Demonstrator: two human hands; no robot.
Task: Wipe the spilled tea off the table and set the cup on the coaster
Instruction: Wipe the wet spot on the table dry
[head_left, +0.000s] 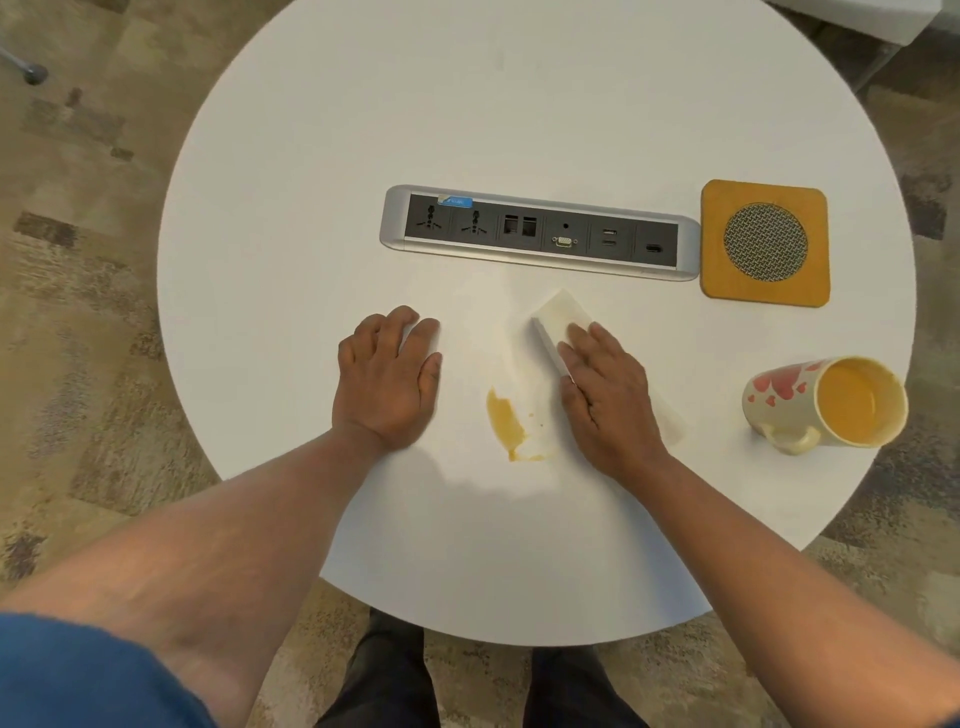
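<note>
A brown tea spill (506, 423) streaks the round white table (519, 104) between my two hands. My right hand (605, 397) presses flat on a folded white paper towel (563, 317), just right of the spill; part of the towel shows beyond my wrist. Flat on the table left of the spill lies my left hand (389, 374), fingers apart, holding nothing. A cream cup with red hearts (826, 405) lies on its side at the right edge, its yellow inside facing me. The yellow square coaster (764, 243) with a mesh centre sits bare behind the cup.
A recessed socket panel (540, 232) with power and data ports runs across the table's middle, just left of the coaster. My legs show below the table's near edge. Patterned carpet surrounds the table.
</note>
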